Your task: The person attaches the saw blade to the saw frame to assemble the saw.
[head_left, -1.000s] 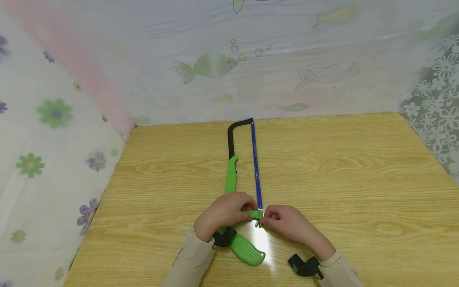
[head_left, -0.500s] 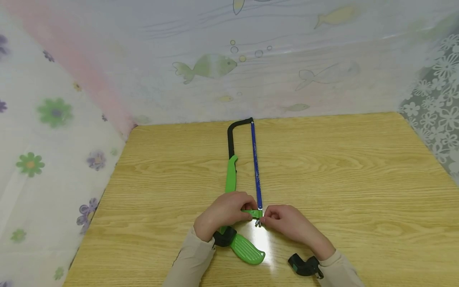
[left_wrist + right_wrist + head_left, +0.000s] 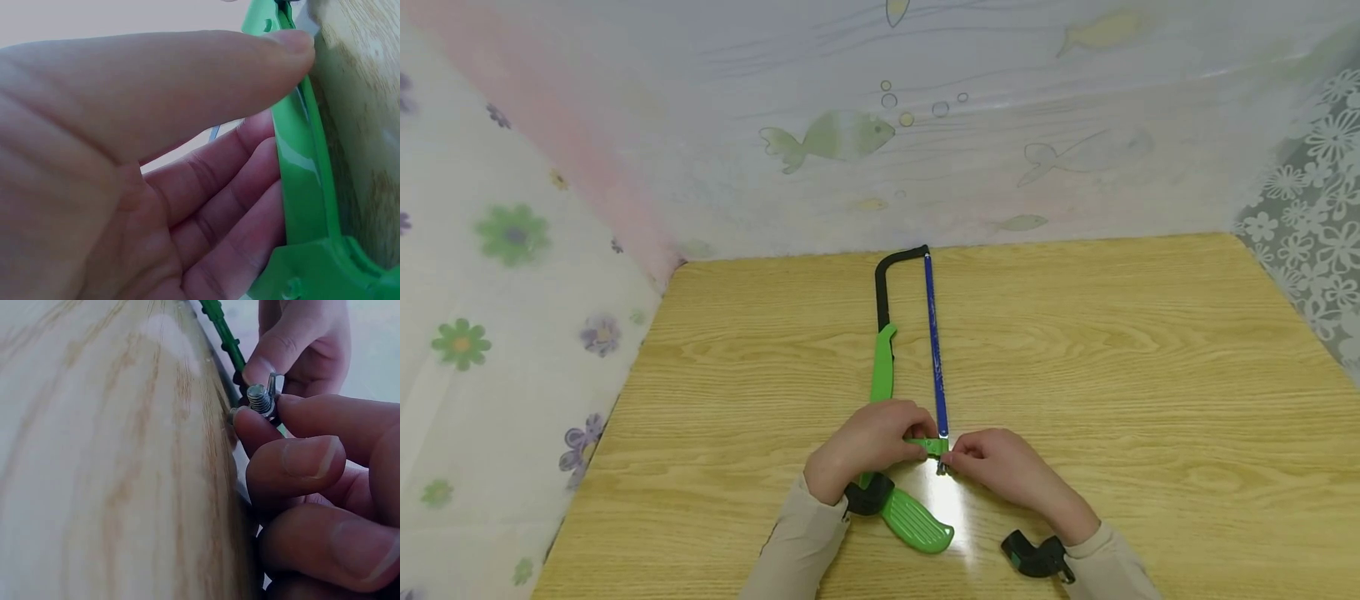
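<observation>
A hacksaw with a green and black frame lies flat on the table, its blue blade on the right side. My left hand holds the short green arm of the frame near the blade's close end. In the left wrist view, the thumb lies across this green arm with the fingertips against its other side. My right hand pinches the metal wing nut between thumb and index finger. A threaded bolt end sticks out through the nut.
The saw's green handle points toward me, below the left wrist. A wood-grain table extends around the saw. Behind it hangs a fish-patterned sheet, and a flowered sheet covers the left side.
The wing nut's wings stand at a different angle than before, and the right fingertips have shifted slightly. The left hand and the saw keep their place.
</observation>
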The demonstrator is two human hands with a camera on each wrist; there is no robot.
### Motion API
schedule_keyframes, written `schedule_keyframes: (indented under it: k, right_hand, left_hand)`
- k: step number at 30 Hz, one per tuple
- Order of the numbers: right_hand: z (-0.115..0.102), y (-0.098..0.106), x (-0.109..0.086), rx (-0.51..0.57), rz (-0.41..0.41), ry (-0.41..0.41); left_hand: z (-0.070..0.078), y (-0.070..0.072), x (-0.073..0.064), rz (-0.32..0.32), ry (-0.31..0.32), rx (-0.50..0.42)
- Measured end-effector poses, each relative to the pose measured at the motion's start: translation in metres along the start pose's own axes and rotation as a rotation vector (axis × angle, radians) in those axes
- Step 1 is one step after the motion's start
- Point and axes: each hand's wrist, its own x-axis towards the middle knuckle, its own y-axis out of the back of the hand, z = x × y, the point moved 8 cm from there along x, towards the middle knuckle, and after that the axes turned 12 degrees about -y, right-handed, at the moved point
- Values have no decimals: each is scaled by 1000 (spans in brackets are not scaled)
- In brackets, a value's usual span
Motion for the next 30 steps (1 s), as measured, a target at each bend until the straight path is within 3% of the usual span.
schedule_keyframes:
  k: [13,23,30]
  right_hand:
    - [-5,1,-3,-65,39,-20]
    - [-6,0,-4,-111,60,-83]
    - [-6,0,-5,-107,59,-69]
  left_hand:
    - [1,1,0,3,6,3]
    - [2,1,0,5,0,-2]
    - [2,1,-1,5,1,-11]
